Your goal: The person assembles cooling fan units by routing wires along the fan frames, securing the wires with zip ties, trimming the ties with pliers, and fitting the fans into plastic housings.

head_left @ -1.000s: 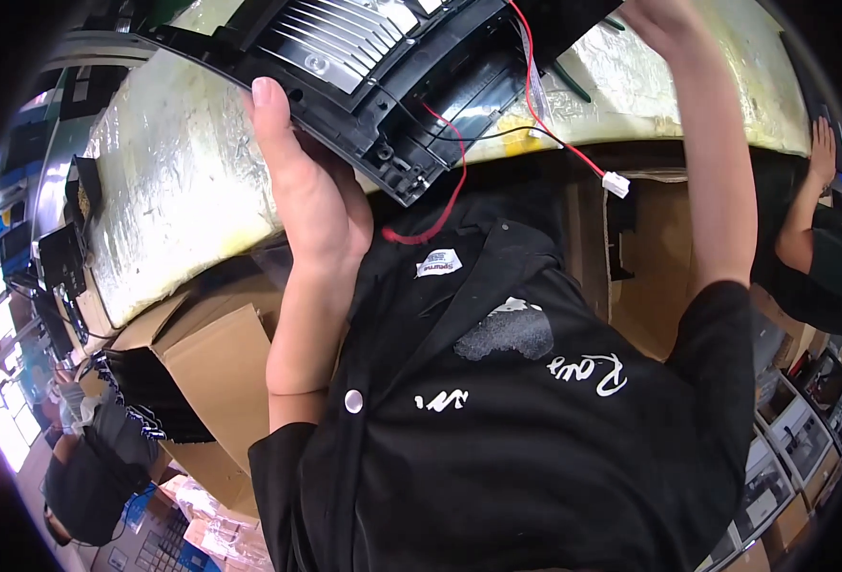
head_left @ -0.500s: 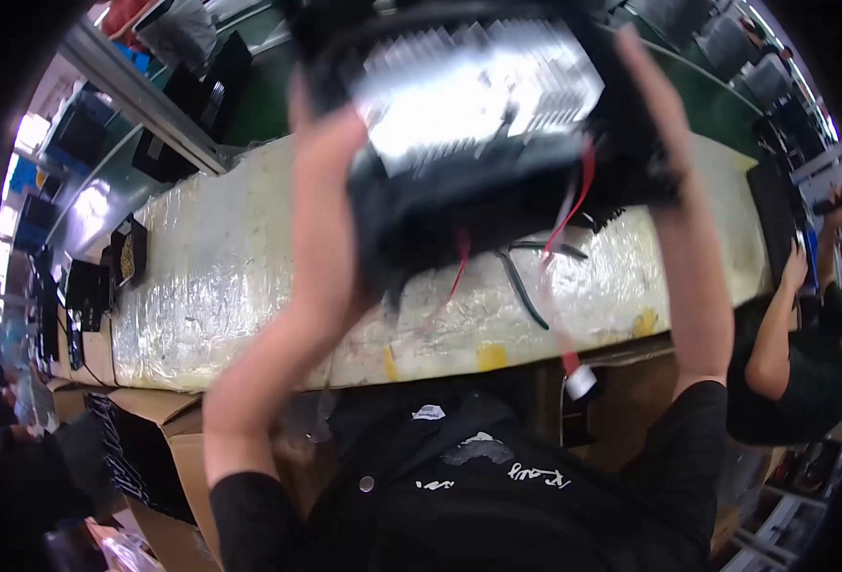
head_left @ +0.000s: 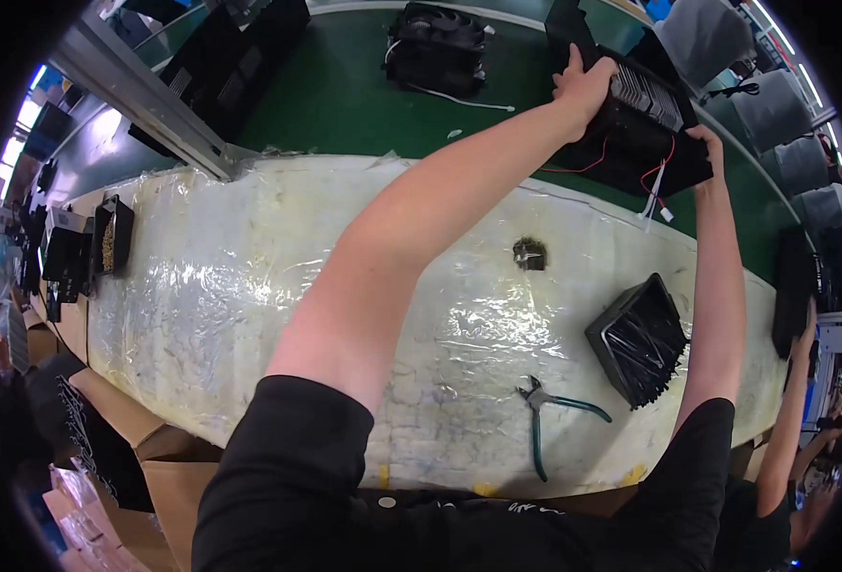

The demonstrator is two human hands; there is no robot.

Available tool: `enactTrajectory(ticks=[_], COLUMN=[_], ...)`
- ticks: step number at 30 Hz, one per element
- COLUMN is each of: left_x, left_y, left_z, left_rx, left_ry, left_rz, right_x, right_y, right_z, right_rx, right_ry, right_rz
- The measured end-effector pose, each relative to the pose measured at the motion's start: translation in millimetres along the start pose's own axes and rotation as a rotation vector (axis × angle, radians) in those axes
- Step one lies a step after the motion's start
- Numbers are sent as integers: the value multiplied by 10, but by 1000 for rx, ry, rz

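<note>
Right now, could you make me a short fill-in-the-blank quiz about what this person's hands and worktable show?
1. Both hands, the left hand and the right hand, grip a black finned ____ with red wires.
2. The teal-handled pliers lie on the ____-wrapped white table.
3. The black tray of cable ties sits to the ____ of the pliers.

Missing words: unit; plastic; right

Brown cardboard boxes (head_left: 125,443) with open flaps stand below the near left edge of the plastic-wrapped tabletop (head_left: 249,286), clear plastic bags (head_left: 73,496) lie beside them at lower left, and no labels, signs or screens can be made out.
</note>
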State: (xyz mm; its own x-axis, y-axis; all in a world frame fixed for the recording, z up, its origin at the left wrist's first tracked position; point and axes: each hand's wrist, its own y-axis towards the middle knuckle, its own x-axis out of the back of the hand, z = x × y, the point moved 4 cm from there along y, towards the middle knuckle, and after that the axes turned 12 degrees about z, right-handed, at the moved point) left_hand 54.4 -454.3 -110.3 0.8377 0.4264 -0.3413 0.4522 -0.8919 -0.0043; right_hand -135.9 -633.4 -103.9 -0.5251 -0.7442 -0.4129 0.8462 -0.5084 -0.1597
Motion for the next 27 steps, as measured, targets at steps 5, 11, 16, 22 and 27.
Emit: enactTrajectory(ticks=[5,11,16,22,27], left_x=[159,2080,2717,1455,1577], left_y=[-297,-733,-155,-119,-285], left_z=[-197,-945,-387,-136,-375], left_rx=[-235,39,185,26,38], left_ry=[629,1003,337,93,-50], left_rz=[132,-769,-256,-304,-643], right_x=[192,-10,-359,-371,-1075], right_y=[77,-626,-982,-1743,-1769], right_z=[5,456,270,127,-76], right_rx=[-7,179,262,294,320], right_ry=[-152,-409,-325,-569,-636], right_rz=[-29,-367,-217,-318,-156])
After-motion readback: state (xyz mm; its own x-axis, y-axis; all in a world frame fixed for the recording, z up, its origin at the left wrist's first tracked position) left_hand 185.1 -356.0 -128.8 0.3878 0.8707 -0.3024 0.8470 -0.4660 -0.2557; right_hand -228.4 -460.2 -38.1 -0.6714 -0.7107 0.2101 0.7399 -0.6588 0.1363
